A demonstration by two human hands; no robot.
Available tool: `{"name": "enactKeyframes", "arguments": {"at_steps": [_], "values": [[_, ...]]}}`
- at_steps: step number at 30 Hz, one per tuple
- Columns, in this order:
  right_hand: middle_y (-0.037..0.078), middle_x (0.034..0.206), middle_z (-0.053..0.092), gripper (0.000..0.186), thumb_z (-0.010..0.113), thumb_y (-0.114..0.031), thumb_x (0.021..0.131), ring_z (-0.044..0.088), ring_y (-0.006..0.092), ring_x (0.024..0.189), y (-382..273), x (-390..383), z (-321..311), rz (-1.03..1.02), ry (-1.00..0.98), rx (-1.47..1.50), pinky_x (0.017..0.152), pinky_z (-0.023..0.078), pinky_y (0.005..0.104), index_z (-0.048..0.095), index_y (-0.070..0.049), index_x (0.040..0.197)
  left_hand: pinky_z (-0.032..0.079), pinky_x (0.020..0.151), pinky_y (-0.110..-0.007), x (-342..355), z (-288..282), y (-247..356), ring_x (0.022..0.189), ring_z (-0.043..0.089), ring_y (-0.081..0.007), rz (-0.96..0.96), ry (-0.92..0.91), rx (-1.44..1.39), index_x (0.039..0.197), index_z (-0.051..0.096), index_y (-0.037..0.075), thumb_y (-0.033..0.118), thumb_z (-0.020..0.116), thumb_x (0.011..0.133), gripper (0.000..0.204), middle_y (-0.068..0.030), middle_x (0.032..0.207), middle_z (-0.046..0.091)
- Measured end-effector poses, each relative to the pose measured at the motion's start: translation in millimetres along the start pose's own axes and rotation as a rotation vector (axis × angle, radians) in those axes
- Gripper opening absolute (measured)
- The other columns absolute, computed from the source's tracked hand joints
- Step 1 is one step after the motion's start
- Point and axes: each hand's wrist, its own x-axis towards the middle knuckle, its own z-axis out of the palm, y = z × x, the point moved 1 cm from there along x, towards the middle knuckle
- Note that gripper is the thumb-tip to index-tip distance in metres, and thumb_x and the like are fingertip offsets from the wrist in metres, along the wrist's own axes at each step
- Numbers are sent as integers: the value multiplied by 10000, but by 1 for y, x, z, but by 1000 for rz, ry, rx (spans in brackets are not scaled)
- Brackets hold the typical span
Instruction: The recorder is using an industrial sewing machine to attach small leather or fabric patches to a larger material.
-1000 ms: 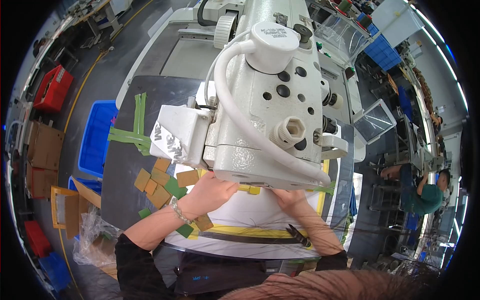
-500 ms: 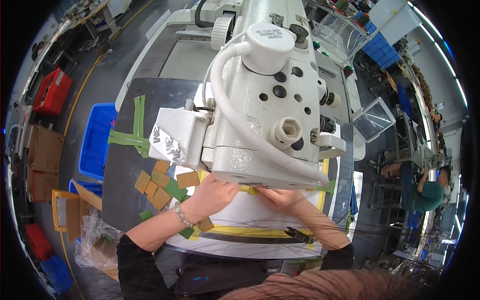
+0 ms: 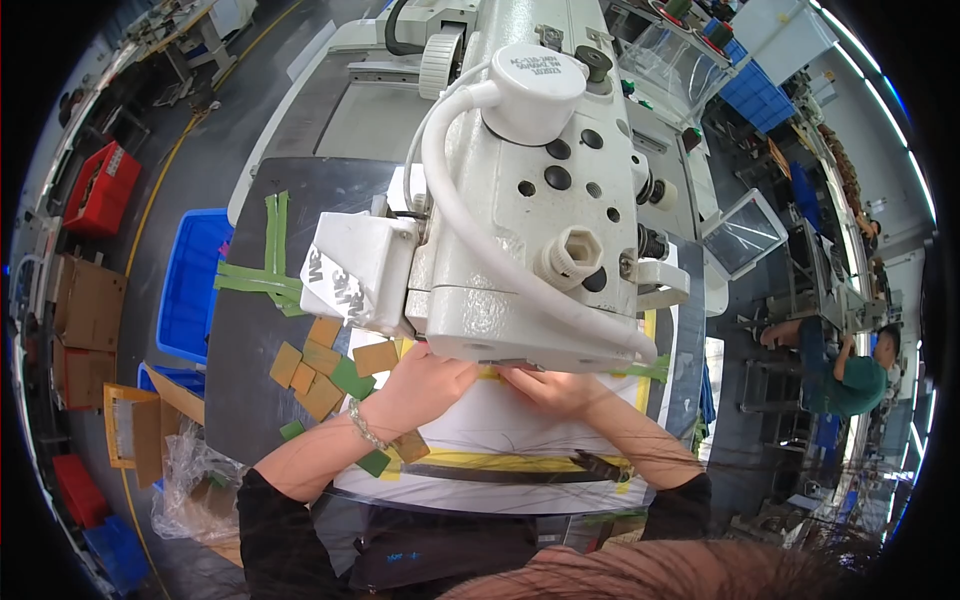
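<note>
The head of a large white industrial sewing machine (image 3: pixel 520 220) covers the work under it. Close to its front edge, my left hand (image 3: pixel 425 388) is closed, its fingertips partly hidden by the machine. My right hand (image 3: pixel 550 390) comes in opposite it, fingers bent together beneath the same edge. A sliver of something yellow (image 3: pixel 489 373) shows between the two hands; what they pinch cannot be made out. Both hands rest over a white sheet (image 3: pixel 480 425) with a yellow strip (image 3: pixel 500 461) along its near side. A small black tool (image 3: pixel 600 465) lies by my right forearm.
Several tan and green square pieces (image 3: pixel 320 397) lie left of my left hand, some close to my forearm. Green tape (image 3: pixel 275 250) marks the dark table plate. A blue bin (image 3: pixel 190 285) and a cardboard box (image 3: pixel 160 425) stand at left. Far right, another person (image 3: pixel 860 385) sits.
My right hand has shifted slightly left and farther under the machine's edge, covering more of the yellow piece. My left hand stays nearly in place. The view has shifted a little.
</note>
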Motion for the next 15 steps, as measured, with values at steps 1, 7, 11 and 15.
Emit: {"name": "enactKeyframes", "arguments": {"at_steps": [1, 7, 11, 15], "values": [[106, 1070, 645, 328, 604, -82, 757, 630, 242, 951, -2, 1, 0, 0, 0, 1, 748, 500, 382, 645, -62, 1081, 447, 749, -302, -1, 1, -3, 901, 565, -179, 15, -2, -39, 866, 624, 92, 141, 571, 755, 133, -9, 878, 579], [59, 969, 651, 322, 629, -120, 710, 637, 226, 868, -7, 6, 1, 48, 18, -34, 714, 505, 372, 635, -68, 1028, 483, 674, -309, -4, 2, -18, 896, 591, -183, 52, 34, -212, 911, 607, 79, 218, 644, 776, 198, -28, 902, 600], [48, 889, 638, 290, 652, -123, 678, 632, 228, 800, -8, 5, 3, 89, 22, 3, 688, 499, 369, 619, -74, 962, 496, 621, -331, -6, -3, -23, 757, 625, -204, -20, 2, -197, 886, 595, 71, 292, 671, 780, 256, -49, 847, 606], [41, 823, 636, 293, 662, -99, 665, 627, 227, 751, -4, 1, 5, 90, 18, 79, 664, 494, 364, 619, -75, 954, 495, 608, -338, -8, -1, -25, 683, 628, -214, 0, 27, -166, 864, 588, 70, 323, 677, 773, 283, -50, 810, 604]]}}
